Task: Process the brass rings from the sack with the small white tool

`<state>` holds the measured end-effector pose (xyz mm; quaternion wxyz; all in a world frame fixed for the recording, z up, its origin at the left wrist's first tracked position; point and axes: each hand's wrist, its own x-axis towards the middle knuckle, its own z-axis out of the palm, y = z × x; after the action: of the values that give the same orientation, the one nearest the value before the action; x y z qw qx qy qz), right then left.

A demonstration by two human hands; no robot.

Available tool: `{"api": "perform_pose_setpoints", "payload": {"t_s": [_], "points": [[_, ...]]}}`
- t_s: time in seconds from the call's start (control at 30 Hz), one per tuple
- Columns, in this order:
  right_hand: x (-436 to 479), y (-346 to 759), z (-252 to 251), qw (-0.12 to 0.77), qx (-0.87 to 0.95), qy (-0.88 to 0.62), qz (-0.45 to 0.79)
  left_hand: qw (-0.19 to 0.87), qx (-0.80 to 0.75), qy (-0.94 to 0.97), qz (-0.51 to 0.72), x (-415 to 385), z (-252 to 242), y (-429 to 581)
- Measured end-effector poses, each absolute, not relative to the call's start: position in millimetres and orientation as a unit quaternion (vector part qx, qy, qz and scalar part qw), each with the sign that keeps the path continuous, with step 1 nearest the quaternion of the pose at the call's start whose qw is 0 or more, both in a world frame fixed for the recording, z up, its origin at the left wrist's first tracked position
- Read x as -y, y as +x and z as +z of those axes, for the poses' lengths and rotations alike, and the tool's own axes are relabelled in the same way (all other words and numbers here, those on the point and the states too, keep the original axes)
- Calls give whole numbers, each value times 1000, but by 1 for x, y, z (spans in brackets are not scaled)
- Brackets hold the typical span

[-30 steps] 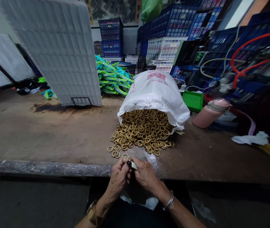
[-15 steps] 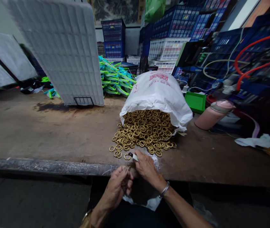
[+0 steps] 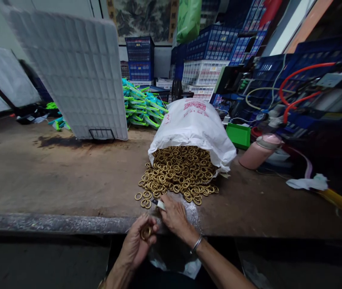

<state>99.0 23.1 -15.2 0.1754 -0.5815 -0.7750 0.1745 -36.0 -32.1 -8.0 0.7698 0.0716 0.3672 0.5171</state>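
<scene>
Parting from L hand (image 3: pixel 137 243), R hand (image 3: pixel 173 214) now sits by the ring pile (image 3: pixel 180 172), fingers closed on prob. a knife (image 3: pixel 160 205), apart from rings (image 3: pixel 142 233) L fingers curl round, nr. table (image 3: pixel 68 176) edge.

A white panel (image 3: pixel 74 80) is stood on a stained table (image 3: pixel 17 176), with green and turquoise strips (image 3: pixel 143 106) heaped behind it. Blue crates (image 3: pixel 141 70) and white crates (image 3: pixel 204 72) are stacked farther back, near a picture (image 3: pixel 141 20) and a green bag (image 3: pixel 189 20). At right, a green tray (image 3: pixel 239 135) and a pink bottle (image 3: pixel 259 152) are placed side by side; a white rag (image 3: pixel 308 183) is left nearer the edge, below red hoses (image 3: pixel 321 65).
</scene>
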Motion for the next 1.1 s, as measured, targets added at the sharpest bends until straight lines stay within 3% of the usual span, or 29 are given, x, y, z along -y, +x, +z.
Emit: {"api": "perform_pose_setpoints", "payload": {"t_s": [0.23, 0.5, 0.67, 1.1], "points": [[-14, 112, -12, 291, 757, -518, 271, 726, -432, 155, 513, 25, -3, -23], [-8, 110, -2, 336, 686, -514, 390, 662, -492, 260, 502, 23, -6, -13], [-12, 109, -5, 319, 637, -523, 468, 632, -515, 318, 485, 24, -8, -12], [-11, 109, -2, 320, 649, -528, 443, 694, -457, 316, 457, 26, -8, -15]]}}
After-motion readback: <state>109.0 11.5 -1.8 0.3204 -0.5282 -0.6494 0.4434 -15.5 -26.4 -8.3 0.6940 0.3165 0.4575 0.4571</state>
